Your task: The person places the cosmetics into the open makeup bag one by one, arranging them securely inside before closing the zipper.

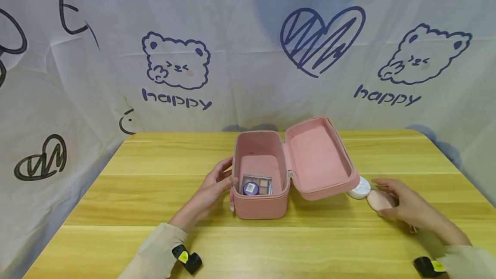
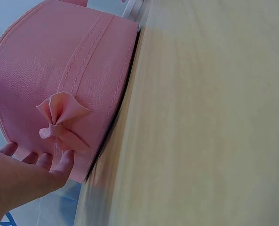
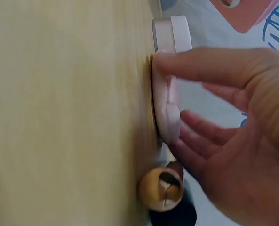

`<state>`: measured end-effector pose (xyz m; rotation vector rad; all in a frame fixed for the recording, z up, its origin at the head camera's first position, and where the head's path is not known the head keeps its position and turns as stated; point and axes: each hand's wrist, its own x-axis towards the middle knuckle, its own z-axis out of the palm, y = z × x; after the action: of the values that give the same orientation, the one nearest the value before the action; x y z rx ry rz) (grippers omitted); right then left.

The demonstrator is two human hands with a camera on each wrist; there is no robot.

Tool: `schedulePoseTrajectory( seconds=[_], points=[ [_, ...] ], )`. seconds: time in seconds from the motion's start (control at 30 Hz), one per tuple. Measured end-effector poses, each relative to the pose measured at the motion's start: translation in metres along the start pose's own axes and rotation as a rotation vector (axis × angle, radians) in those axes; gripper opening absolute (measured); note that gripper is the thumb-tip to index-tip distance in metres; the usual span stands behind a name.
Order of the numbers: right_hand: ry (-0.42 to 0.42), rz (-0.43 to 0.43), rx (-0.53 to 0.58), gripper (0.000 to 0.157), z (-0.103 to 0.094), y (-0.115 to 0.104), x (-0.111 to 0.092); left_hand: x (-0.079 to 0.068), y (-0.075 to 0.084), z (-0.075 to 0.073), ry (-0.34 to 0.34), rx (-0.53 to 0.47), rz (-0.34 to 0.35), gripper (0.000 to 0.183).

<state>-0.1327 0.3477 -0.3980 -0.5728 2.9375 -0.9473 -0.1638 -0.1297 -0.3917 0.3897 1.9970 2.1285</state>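
A pink cosmetic case (image 1: 261, 207) stands on the table, its lid (image 1: 319, 158) swung open to the right. My left hand (image 1: 215, 184) rests against the case's left side, thumb at the rim; in the left wrist view its fingertips touch the wall beside a pink bow (image 2: 61, 110). Inside the case lie an eyeshadow palette (image 1: 265, 183) and a small purple round container (image 1: 251, 189) with a white label. On the right, my right hand (image 1: 407, 201) pinches a pale powder puff (image 1: 379, 200) between thumb and fingers, low at the tabletop.
A white round container (image 1: 360, 187) sits by the lid's front corner, right next to the puff. Close under the right hand lies a small brown and gold cylindrical item (image 3: 162, 189). A printed cloth (image 1: 248, 55) hangs behind the wooden table (image 1: 155, 175).
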Motion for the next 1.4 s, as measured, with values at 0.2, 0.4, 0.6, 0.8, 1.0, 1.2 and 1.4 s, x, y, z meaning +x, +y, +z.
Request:
schedulePoseTrajectory(
  seconds=[0.2, 0.4, 0.6, 0.8, 1.0, 1.2, 1.4],
  points=[
    [-0.019, 0.008, -0.07, 0.073, 0.0011, -0.0013, 0.0006, -0.0014, -0.0005, 0.0001, 0.005, -0.003, -0.002, 0.065],
    [-0.016, 0.013, -0.083, 0.07, 0.0023, -0.0025, 0.0002, -0.0014, -0.0018, 0.0004, 0.009, -0.006, 0.007, 0.066],
    [-0.04, 0.048, -0.076, 0.07, 0.0009, -0.0043, 0.0001, -0.001, -0.0015, 0.0009, 0.014, 0.0, -0.003, 0.066],
    [-0.041, 0.037, -0.099, 0.068, 0.0, -0.0041, -0.0007, -0.0012, -0.001, 0.0012, 0.014, 0.001, -0.011, 0.066],
    [-0.029, 0.039, -0.092, 0.067, -0.0006, -0.0053, -0.0008, -0.0012, -0.0012, 0.0013, 0.009, 0.0, -0.005, 0.065],
    [0.008, 0.055, -0.077, 0.068, -0.002, -0.0076, -0.0006, -0.0009, -0.0013, 0.0018, 0.007, 0.001, 0.002, 0.064],
    [0.004, 0.084, -0.065, 0.068, -0.003, -0.0092, -0.0014, -0.0007, -0.0011, 0.0017, 0.014, 0.005, -0.001, 0.065]
  ],
)
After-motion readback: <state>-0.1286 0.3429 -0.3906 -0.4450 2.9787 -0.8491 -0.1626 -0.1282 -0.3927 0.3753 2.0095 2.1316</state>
